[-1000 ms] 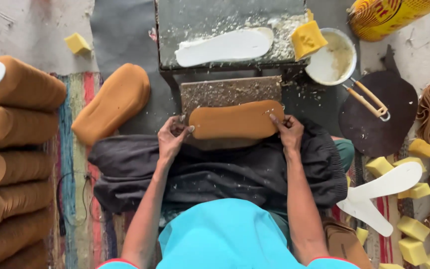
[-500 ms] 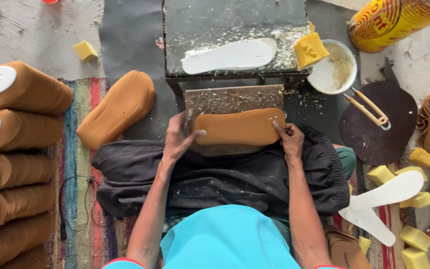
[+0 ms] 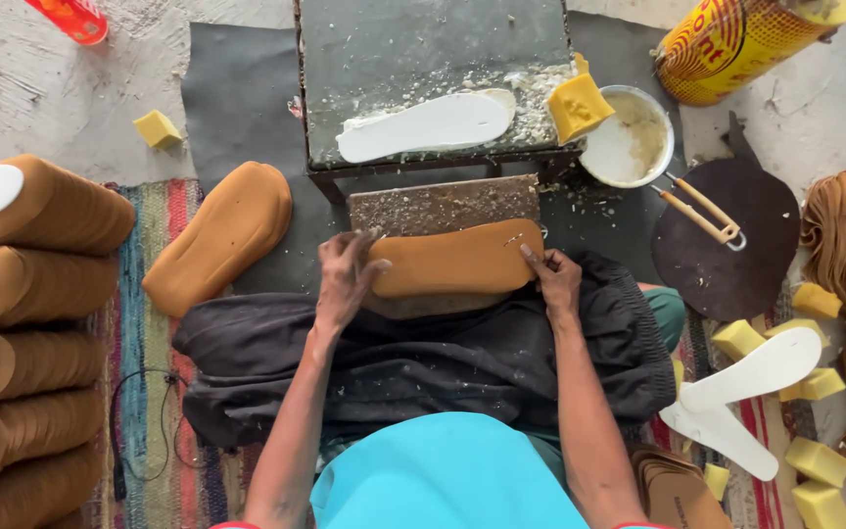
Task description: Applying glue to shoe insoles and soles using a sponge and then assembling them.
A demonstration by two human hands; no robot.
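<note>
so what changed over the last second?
Left hand slid from the tan sole piece's left end onto its top, palm pressing down. Right hand kept its pinch on the right end. The piece stayed on the board; white insole and yellow sponge on the bench unmoved.

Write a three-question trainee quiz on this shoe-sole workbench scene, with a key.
1. True or false: both hands rest on the tan sole lying across the board.
2. Which thing lies on the grey stand? A) white sole B) scissors C) red bottle
3. Fill in: the yellow sponge block leans against the rim of the white ____.

Key:
1. True: the left hand covers one end, the right hand touches the other.
2. A, the white sole.
3. bowl
</note>
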